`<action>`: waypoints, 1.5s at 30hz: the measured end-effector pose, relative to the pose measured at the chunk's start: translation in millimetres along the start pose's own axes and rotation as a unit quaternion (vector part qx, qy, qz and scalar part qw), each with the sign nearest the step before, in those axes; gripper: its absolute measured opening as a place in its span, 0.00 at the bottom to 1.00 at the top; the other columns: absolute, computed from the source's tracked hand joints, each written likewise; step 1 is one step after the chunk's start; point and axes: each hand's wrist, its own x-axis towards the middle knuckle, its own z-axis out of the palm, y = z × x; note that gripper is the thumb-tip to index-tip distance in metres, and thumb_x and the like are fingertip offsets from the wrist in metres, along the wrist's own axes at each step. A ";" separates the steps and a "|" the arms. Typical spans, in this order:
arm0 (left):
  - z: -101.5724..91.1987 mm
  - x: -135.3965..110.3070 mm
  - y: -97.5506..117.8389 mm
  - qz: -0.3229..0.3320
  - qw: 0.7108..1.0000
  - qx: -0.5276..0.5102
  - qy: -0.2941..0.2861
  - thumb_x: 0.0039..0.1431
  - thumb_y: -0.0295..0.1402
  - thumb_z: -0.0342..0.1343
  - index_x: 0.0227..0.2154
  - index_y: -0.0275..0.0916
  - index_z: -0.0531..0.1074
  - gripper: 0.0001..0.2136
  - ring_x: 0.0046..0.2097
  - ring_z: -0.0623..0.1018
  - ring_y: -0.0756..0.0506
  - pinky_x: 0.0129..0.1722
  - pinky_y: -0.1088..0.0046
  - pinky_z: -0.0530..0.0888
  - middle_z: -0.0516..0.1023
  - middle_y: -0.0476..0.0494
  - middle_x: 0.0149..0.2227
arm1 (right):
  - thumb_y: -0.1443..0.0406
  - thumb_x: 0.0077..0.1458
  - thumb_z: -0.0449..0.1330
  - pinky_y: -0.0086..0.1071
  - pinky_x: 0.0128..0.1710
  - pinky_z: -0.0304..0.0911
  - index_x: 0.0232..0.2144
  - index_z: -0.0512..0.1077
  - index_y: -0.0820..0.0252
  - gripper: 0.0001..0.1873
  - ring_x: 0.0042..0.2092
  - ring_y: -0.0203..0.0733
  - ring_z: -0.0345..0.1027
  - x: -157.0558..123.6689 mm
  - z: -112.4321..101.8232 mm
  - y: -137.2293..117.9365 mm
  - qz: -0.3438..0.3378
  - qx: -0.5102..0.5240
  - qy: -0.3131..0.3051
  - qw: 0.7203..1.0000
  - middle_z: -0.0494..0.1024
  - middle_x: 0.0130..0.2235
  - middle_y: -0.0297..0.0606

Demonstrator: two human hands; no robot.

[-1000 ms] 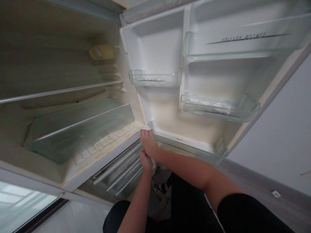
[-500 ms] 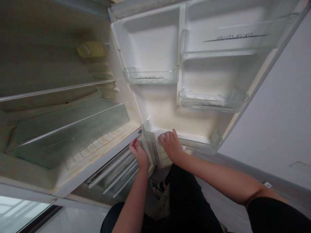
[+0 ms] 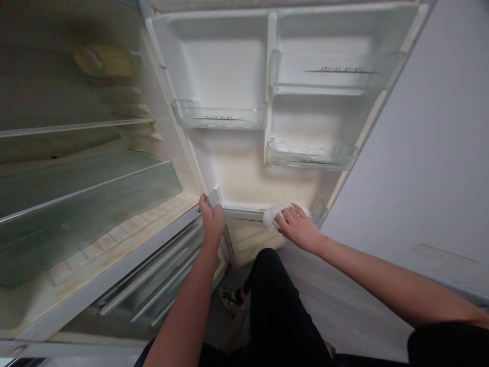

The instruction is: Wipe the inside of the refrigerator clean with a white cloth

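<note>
In the head view, my right hand (image 3: 298, 228) is closed on a crumpled white cloth (image 3: 271, 216), pressed against the front of the lowest door bin (image 3: 244, 213). That bin is clear plastic and spans the bottom of the open refrigerator door (image 3: 244, 176). My left hand (image 3: 212, 219) grips the bin's left end, close to the hinge side, thumb and fingers around its corner. Part of the bin's front is covered by the cloth and my right hand.
Higher up the door are a left bin (image 3: 219, 120), an upper right bin (image 3: 340, 76) and a middle right bin (image 3: 313, 159). Left stands the stained fridge interior with a glass shelf (image 3: 87, 193) and a yellowish object (image 3: 110, 61). Below is an open compartment with racks (image 3: 153, 275). A wall (image 3: 420, 178) is right.
My left hand has moved up onto the left end of the lowest bin. My right hand has slid the cloth rightward along the bin. The view has shifted to the right.
</note>
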 end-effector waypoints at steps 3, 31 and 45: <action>-0.5 0.0 -0.1 0.010 1.000 0.008 -0.003 0.54 0.29 0.53 0.64 0.32 0.57 0.32 0.66 0.67 0.38 0.70 0.59 0.58 0.66 0.31 0.64 | 0.61 0.66 0.59 0.54 0.66 0.54 0.51 0.73 0.61 0.14 0.49 0.52 0.69 -30.2 -1.2 22.0 -0.031 -0.016 -0.004 0.999 0.76 0.44 0.47; 0.9 -3.1 3.5 0.025 1.000 0.009 0.005 0.54 0.29 0.53 0.63 0.34 0.58 0.32 0.66 0.66 0.37 0.70 0.59 0.58 0.66 0.32 0.63 | 0.70 0.69 0.45 0.54 0.70 0.53 0.59 0.72 0.63 0.24 0.70 0.49 0.55 9.5 -17.1 90.9 -0.054 0.050 0.070 0.995 0.70 0.63 0.52; -0.5 -0.9 0.9 0.023 0.999 -0.012 0.019 0.54 0.29 0.54 0.61 0.38 0.62 0.29 0.67 0.66 0.38 0.71 0.59 0.57 0.68 0.35 0.63 | 0.66 0.70 0.47 0.56 0.73 0.40 0.69 0.54 0.81 0.31 0.75 0.59 0.33 205.5 -3.8 32.1 -0.058 0.046 0.130 0.989 0.43 0.74 0.62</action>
